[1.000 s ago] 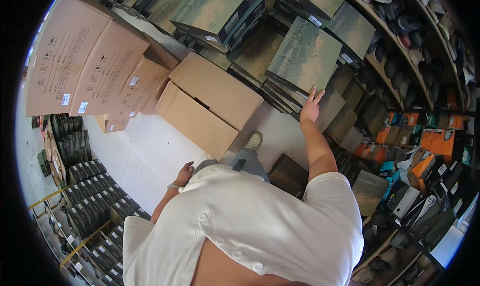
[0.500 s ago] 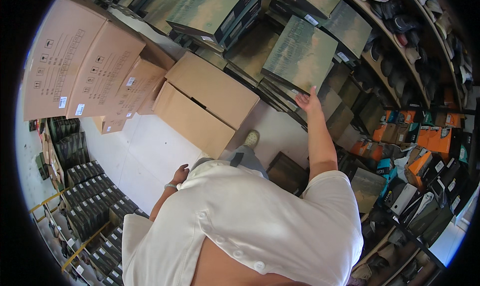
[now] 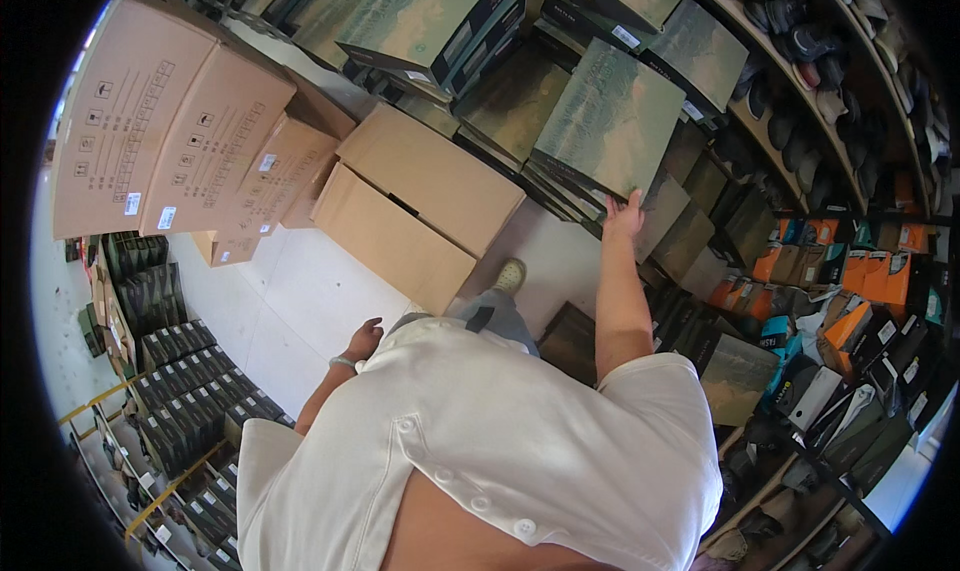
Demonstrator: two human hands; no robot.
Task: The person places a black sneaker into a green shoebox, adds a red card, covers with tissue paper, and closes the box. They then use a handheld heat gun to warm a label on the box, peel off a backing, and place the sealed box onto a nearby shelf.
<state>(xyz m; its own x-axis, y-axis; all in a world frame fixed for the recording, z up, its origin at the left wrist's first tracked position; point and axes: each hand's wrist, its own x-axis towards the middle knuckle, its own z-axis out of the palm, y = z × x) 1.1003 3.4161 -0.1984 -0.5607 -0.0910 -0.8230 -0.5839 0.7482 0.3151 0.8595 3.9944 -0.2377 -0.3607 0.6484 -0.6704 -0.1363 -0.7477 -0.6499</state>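
My right hand (image 3: pixel 626 215) reaches forward to the near end of a flat green-and-tan shoebox (image 3: pixel 612 113). Its fingers are bent around the box's lower front edge near the right corner. That shoebox lies on top of a stack of similar boxes (image 3: pixel 566 193), tilted slightly in view. Down at my left side, my left hand (image 3: pixel 364 340) hangs with its fingers apart and nothing in it. It is nearest to a large brown cardboard carton (image 3: pixel 392 241) on the floor, with its top flaps folded over and a narrow gap between them.
Several tall cartons (image 3: pixel 165 131) stand at the left. More shoebox stacks (image 3: pixel 430 21) fill the far side. Shelves of shoes (image 3: pixel 800 101) curve along the right, above orange and teal boxes (image 3: pixel 868 276). Rows of dark boxes (image 3: pixel 190 381) stand at lower left, beside pale floor (image 3: pixel 265 316).
My right hand has shifted slightly left and down in the view, its fingers now at the box's edge. The shoebox sits a little nearer to me. My left hand stays low.
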